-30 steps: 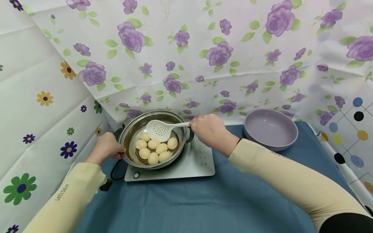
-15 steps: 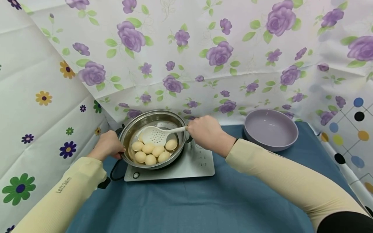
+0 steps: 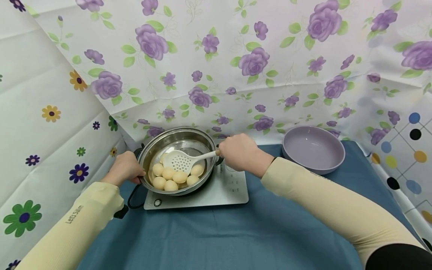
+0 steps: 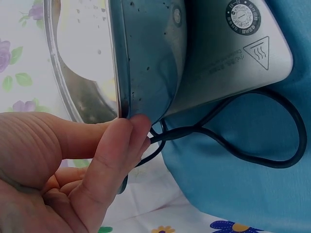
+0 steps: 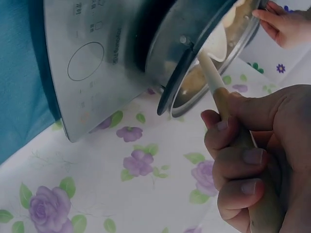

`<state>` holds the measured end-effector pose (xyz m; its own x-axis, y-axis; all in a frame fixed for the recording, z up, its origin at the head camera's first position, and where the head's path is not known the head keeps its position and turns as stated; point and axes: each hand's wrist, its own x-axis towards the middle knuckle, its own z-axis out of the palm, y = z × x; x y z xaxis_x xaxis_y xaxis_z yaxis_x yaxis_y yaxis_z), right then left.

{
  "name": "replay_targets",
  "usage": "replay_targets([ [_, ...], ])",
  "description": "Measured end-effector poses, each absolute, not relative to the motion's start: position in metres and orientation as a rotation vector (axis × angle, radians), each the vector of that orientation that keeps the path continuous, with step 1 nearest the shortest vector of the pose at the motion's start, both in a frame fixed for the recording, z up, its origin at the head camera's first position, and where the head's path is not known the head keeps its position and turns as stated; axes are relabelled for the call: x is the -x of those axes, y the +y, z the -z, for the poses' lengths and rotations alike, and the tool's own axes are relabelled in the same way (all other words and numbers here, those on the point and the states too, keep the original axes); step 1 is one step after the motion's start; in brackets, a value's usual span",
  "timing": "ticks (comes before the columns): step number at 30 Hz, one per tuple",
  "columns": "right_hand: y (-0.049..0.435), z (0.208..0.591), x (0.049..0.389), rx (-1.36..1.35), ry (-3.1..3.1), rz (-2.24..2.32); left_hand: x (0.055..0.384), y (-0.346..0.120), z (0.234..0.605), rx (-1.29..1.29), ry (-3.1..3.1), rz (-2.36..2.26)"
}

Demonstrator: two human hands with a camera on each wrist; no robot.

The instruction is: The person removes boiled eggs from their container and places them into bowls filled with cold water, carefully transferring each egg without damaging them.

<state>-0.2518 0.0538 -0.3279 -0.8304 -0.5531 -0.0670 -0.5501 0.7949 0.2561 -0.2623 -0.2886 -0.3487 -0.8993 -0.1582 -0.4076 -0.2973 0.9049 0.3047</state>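
1. white sheets (image 3: 276, 22) printed with purple roses hang behind, and blue cloth (image 3: 216, 236) covers the table.
2. on this cloth is one silver induction cooker (image 3: 202, 198), with black cable (image 4: 238, 150) looped near its corner.
3. steel pot (image 3: 175, 137) stands on the cooker, at the left part of it.
4. inside the pot are several pale yellow, egg-shaped pieces (image 3: 168, 173), grouped mostly at the near side; i cannot tell exactly which food they are.
5. left hand (image 3: 123, 168) pinches the pot's left rim between thumb and fingers.
6. right hand (image 3: 241, 152) has its fingers wrapped around the wooden grip (image 5: 221, 102) of a white slotted spoon (image 3: 180, 162).
7. the spoon's head is in the pot, tilted, over the pieces at the back; its shaft crosses the right rim, near the black side handle (image 5: 172, 90).
8. both hands are apart from each other, at opposite sides of the pot.
9. purple bowl (image 3: 312, 148) stands on the cloth, well to the right of the cooker.
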Motion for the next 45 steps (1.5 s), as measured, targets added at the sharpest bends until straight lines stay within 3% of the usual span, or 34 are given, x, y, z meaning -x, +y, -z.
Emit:
replay_targets([
  [45,0.069,0.327,0.274,-0.654,-3.382,-0.079,0.261,-0.289,0.352,0.324,2.720,-0.534],
])
